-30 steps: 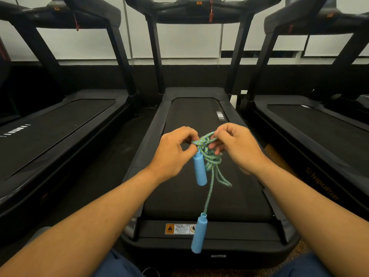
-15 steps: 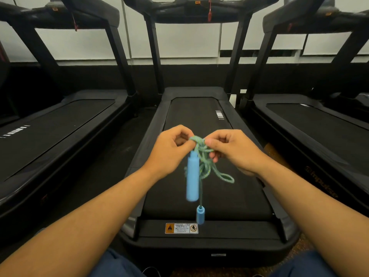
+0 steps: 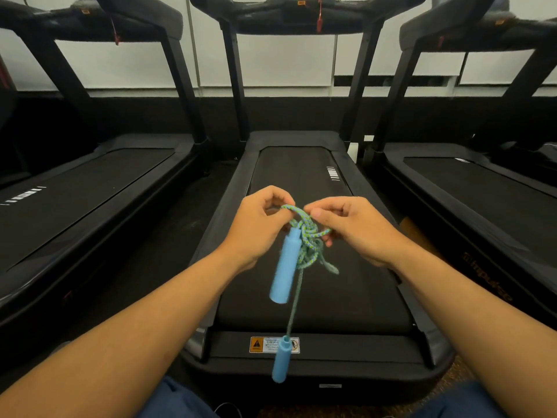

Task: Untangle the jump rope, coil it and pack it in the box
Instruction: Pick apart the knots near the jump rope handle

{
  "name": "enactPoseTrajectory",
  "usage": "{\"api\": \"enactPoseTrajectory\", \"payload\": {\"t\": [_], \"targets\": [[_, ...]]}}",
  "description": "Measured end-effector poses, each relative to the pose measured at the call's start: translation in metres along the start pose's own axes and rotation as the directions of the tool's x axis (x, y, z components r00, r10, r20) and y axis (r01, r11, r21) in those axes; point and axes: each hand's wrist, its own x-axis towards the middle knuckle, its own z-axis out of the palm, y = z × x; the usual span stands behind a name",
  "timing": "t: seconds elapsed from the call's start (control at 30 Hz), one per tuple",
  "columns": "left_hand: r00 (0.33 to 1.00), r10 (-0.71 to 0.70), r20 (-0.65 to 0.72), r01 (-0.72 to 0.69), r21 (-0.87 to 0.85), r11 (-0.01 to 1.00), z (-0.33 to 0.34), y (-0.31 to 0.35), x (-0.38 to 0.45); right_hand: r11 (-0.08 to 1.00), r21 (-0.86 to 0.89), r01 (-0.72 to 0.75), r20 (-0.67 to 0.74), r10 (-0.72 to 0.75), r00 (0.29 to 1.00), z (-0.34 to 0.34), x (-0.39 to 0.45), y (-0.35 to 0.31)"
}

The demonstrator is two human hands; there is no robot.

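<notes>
both hands pinch the jump rope (image 3: 306,236) at its tangled top: left hand (image 3: 259,229) fingers curled round a strand, right hand (image 3: 349,227) thumb and fingers gripping the knot just beside it. rope is green-blue braided cord, bunched in a knot between and just below the fingertips, loops hanging. one light blue handle (image 3: 284,267) dangles tilted right under the left fingers, slightly blurred; second blue handle (image 3: 281,359) hangs lower on a single strand. under the hands a black treadmill (image 3: 331,297) with a warning sticker (image 3: 265,345), text unreadable; right treadmill (image 3: 482,224) reads "impulse".
</notes>
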Motion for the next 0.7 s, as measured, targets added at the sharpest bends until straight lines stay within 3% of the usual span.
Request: {"api": "enactPoseTrajectory", "payload": {"t": [0.17, 0.3, 0.47, 0.53, 0.7], "targets": [[0.996, 0.000, 0.084, -0.003, 0.042, 0.999, 0.003, -0.002, -0.004, 0.987, -0.156, -0.037, -0.038, 0.031, 0.999, 0.003, 0.000, 0.002], [0.976, 0.073, 0.204, -0.116, 0.207, 0.971, -0.002, -0.007, -0.004, 0.990, 0.098, -0.106, -0.108, 0.117, 0.987, 0.003, 0.003, 0.001], [0.960, 0.141, 0.242, -0.221, 0.342, 0.913, -0.001, -0.006, -0.006, 0.884, 0.394, -0.251, -0.137, 0.327, 0.935, 0.007, 0.005, 0.000], [0.953, 0.152, 0.263, -0.241, 0.348, 0.906, -0.001, -0.004, -0.007, 0.857, 0.435, -0.276, -0.154, 0.372, 0.915, 0.009, 0.006, 0.002], [0.928, 0.135, 0.348, -0.242, 0.285, 0.928, 0.000, 0.007, -0.011, 0.899, 0.339, -0.278, -0.229, 0.365, 0.902, 0.005, 0.006, 0.004]]}}
